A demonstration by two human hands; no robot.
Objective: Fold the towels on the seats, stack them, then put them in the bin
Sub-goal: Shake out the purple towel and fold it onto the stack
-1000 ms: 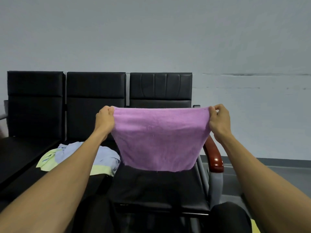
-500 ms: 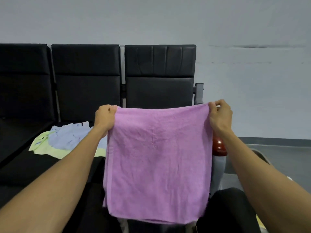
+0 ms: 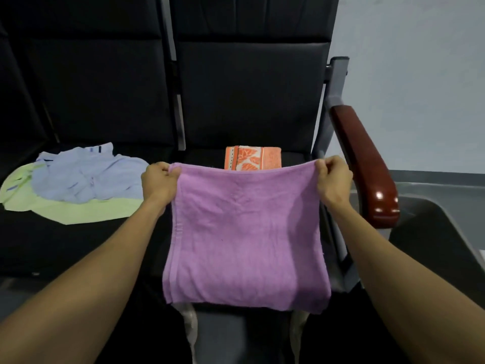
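Note:
A purple towel (image 3: 244, 237) hangs doubled over the right seat (image 3: 207, 153), its lower edge past the seat's front. My left hand (image 3: 158, 181) pinches its upper left corner and my right hand (image 3: 333, 177) pinches its upper right corner. Behind the purple towel, a folded orange-and-white patterned towel (image 3: 253, 157) lies at the back of the same seat, partly hidden. On the middle seat lies a crumpled light blue towel (image 3: 84, 174) on top of a pale green towel (image 3: 78, 210). A dark bin (image 3: 446, 232) stands at the right, beside the armrest.
The black seats stand in a row against a pale wall. A glossy red-brown armrest (image 3: 367, 164) on a grey metal frame runs between the right seat and the bin. My legs show below the towel.
The view has tipped down and closer to the seats. Both hands have lowered the purple towel toward the right seat, and the orange towel now shows behind it.

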